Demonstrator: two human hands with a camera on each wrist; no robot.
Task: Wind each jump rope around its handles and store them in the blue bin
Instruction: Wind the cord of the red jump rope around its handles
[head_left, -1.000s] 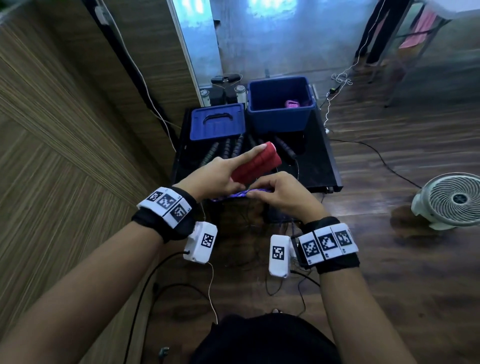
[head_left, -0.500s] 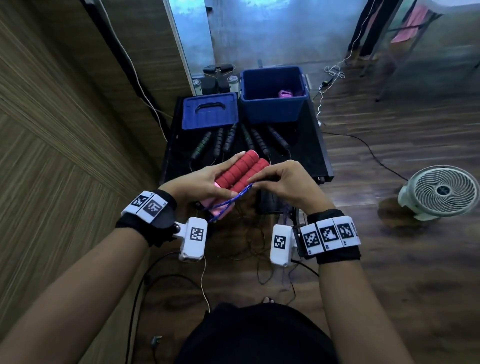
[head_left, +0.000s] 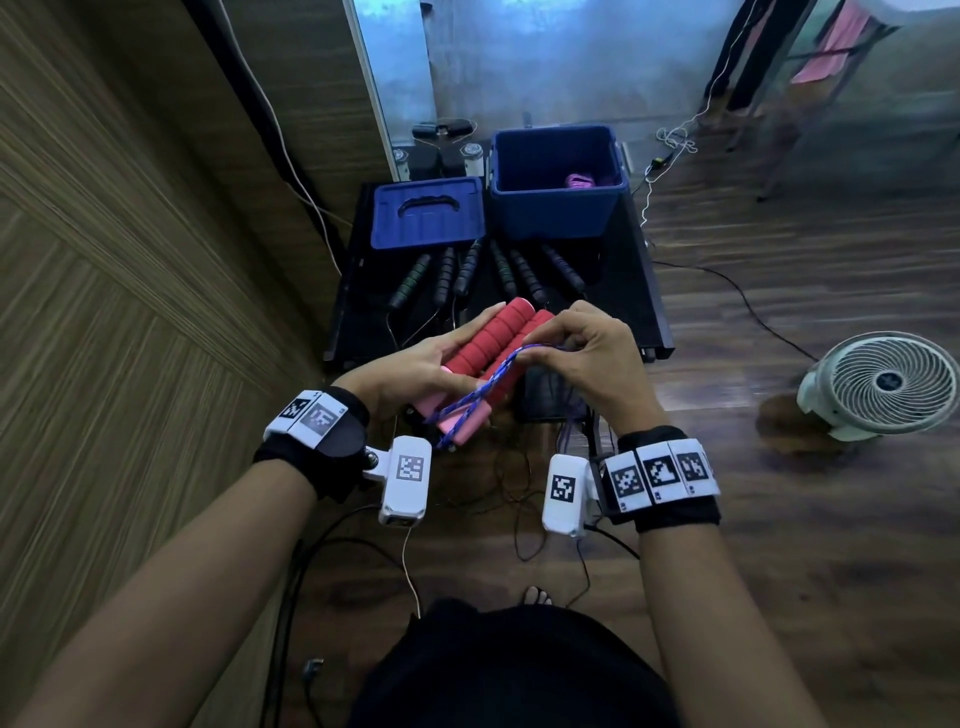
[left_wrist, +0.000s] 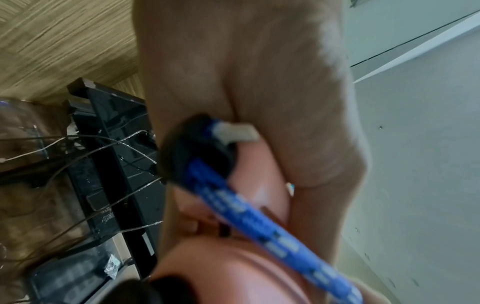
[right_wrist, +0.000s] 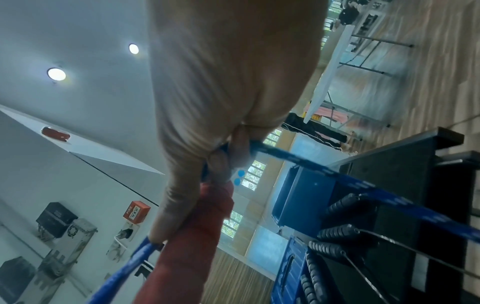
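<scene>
the left hand (head_left: 415, 364) grips the two red foam handles (head_left: 493, 340) side by side above the near edge of the black table (head_left: 641, 291), the right hand (head_left: 587, 358) pinches the blue rope (head_left: 483, 384) across them, six dark handles (head_left: 488, 270) lying before the blue bin (head_left: 556, 208) and its lid (head_left: 428, 213), the bin's pink contents (head_left: 581, 181) unclear.

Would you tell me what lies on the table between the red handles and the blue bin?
Six dark rope handles in a fanned row, seen in the head view.

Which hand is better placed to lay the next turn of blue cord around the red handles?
Right hand: it already pinches the blue cord above the red handles, which the left hand grips together.
</scene>
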